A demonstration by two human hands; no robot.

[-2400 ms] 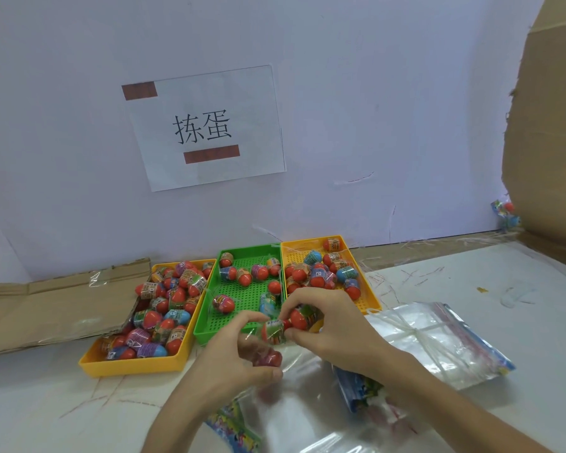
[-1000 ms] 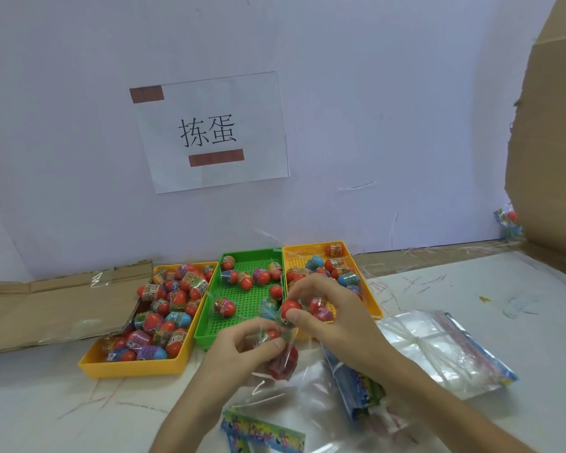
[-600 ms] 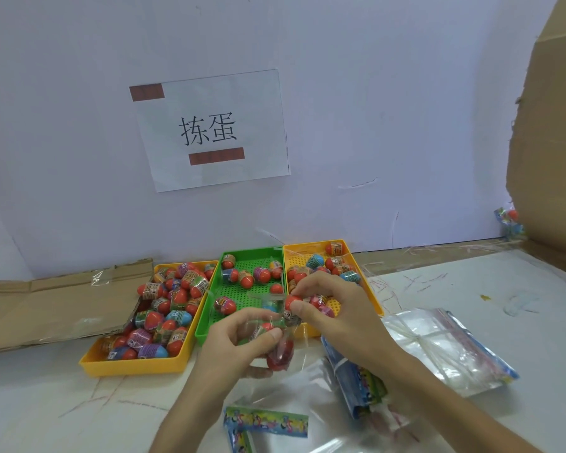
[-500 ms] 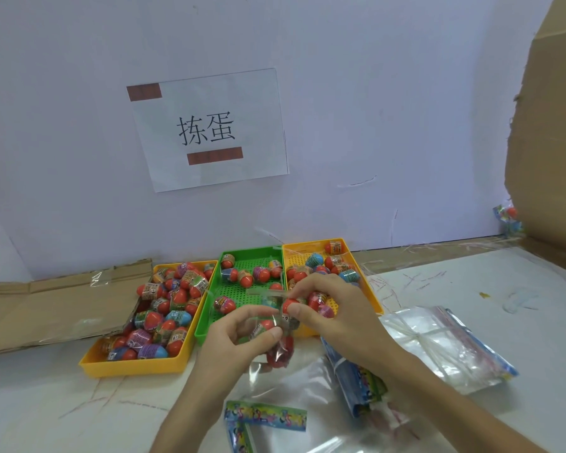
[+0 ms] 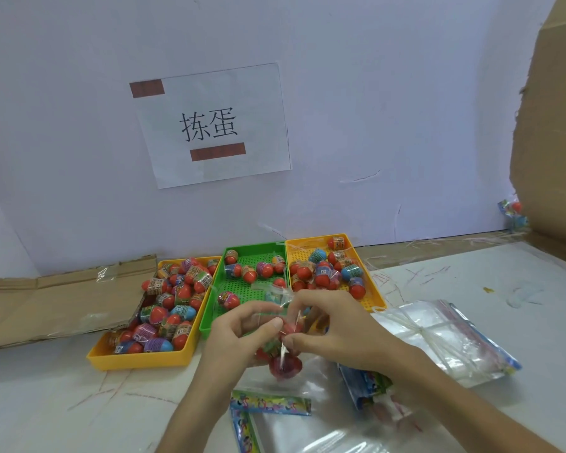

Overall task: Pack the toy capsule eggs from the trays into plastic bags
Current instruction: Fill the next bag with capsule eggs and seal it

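My left hand (image 5: pixel 242 331) and my right hand (image 5: pixel 334 328) meet in front of the trays and both pinch a small clear plastic bag (image 5: pixel 283 348) near its top. Red capsule eggs (image 5: pixel 285 366) hang inside the bag below my fingers. Behind my hands stand three trays: a left yellow tray (image 5: pixel 138 359) packed with several eggs, a green tray (image 5: pixel 209 317) with a few eggs, and a right yellow tray (image 5: pixel 374 297) with several eggs.
A bundle of clear bags (image 5: pixel 438 341) tied with string lies to the right. Loose bags with colourful printed headers (image 5: pixel 270 403) lie in front of me. Flat cardboard (image 5: pixel 56 299) sits at left, a cardboard box wall (image 5: pixel 549 142) at right.
My right hand has let its eggs go into the bag and dropped to the bag's top. The bag now hangs fuller between both hands.
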